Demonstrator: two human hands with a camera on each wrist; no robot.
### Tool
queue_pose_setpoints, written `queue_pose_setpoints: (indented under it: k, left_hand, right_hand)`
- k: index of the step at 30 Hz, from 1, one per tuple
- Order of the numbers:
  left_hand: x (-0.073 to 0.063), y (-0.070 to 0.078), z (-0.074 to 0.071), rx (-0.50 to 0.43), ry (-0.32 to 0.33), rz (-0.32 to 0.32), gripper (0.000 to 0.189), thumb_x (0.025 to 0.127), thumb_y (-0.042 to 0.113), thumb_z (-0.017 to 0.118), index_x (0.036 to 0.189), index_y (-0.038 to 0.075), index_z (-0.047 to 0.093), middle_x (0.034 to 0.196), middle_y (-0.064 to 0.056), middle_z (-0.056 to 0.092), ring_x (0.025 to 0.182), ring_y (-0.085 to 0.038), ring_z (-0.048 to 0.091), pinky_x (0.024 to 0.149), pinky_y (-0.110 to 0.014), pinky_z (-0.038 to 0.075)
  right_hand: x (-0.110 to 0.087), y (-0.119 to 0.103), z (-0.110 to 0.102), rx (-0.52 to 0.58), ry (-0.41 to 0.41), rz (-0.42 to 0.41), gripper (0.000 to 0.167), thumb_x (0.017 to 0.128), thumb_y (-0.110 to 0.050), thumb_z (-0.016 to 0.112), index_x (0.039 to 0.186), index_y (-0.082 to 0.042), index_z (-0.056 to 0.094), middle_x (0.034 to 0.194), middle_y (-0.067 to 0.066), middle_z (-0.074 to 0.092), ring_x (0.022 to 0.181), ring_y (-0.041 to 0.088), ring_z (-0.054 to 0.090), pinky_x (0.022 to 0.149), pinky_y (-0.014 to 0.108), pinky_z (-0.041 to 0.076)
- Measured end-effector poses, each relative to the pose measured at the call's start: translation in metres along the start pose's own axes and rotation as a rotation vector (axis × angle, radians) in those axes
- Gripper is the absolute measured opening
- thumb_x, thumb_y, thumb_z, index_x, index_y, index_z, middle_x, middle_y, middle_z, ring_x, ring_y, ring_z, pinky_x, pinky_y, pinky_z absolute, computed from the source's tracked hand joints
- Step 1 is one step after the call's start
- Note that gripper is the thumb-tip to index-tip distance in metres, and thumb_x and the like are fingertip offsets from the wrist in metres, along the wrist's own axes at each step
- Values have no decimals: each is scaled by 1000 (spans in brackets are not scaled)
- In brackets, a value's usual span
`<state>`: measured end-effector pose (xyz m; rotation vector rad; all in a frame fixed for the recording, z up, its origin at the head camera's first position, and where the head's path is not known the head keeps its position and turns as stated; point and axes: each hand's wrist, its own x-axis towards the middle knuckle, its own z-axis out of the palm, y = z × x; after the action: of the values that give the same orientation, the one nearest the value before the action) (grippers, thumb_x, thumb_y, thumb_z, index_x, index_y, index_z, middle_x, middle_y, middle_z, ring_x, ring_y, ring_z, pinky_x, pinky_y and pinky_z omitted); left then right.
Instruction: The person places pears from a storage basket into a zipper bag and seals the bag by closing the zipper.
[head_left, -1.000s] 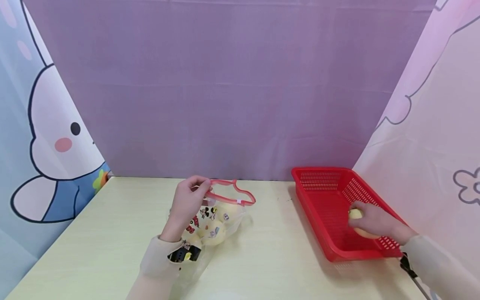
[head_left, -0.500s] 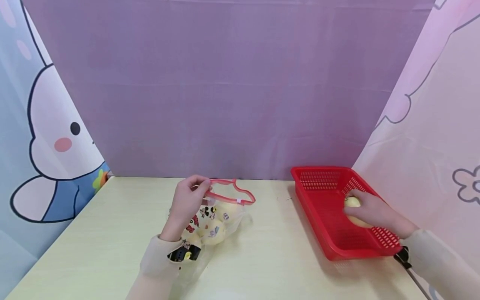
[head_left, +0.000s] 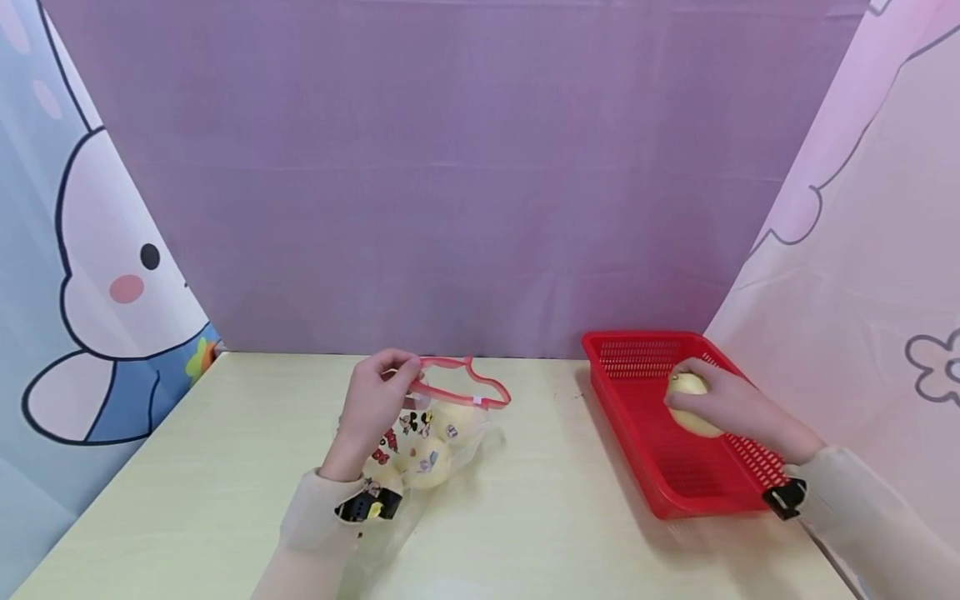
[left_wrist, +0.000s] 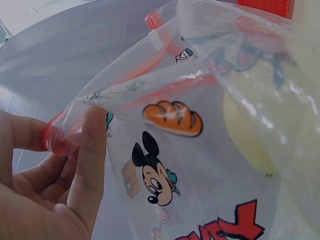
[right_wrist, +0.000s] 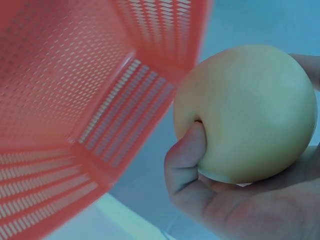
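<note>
over the red basket (head_left: 708, 507): pale yellow fruit (right_wrist: 255, 115), roundish, no clear long axis; its height above the basket floor, cannot tell
fruit to bag: well apart, out to the right of the clear bag's (left_wrist: 185, 150) open mouth; right hand nearer the fruit
right grip (head_left: 731, 406): curled round the fruit
left grip (head_left: 378, 400): narrow, pinching the bag's red edge (head_left: 450, 395)
bag: seemingly resting on the desk (head_left: 540, 517), pale round pieces (head_left: 427, 464) inside
</note>
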<state>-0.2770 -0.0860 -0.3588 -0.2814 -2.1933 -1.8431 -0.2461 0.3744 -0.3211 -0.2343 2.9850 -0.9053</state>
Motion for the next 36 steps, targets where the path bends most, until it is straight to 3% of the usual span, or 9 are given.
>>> queue_pose_setpoints:
  k: [14,21,28,36]
  left_hand:
    - [1,-3,0,14,2,8,21,104,15,59,112,-2,69,98,-18,65,79,-25,66,65,-31,63]
    - [0,-3,1,15,1,6,21,104,15,59,111,-2,69,97,-19,65,79,-25,66,65,-32,63]
    - [2,-6,1,23,-1,15,21,104,14,59,111,-2,70,97,-18,65,79,-25,66,65,-32,63]
    - [0,-5,4,9,-6,9,20,104,14,59,111,-2,69,98,-19,65,80,-25,66,65,-32,64]
  right_hand:
    - [16,-36,19,103,23,-38,52,86,-35,79,125,-14,52,114,11,57,93,28,60,67,34,58]
    - [17,-50,33,142,44,-25,63,85,-40,80,133,-14,48,119,10,57,94,27,60,70,33,59]
    - [28,-72,46,249,97,-14,55,88,-42,77,129,-17,51,120,11,57,101,31,59,72,35,60]
    - [37,-92,62,393,145,-79,45,95,-33,71,130,-12,52,126,13,54,109,33,56,75,35,60]
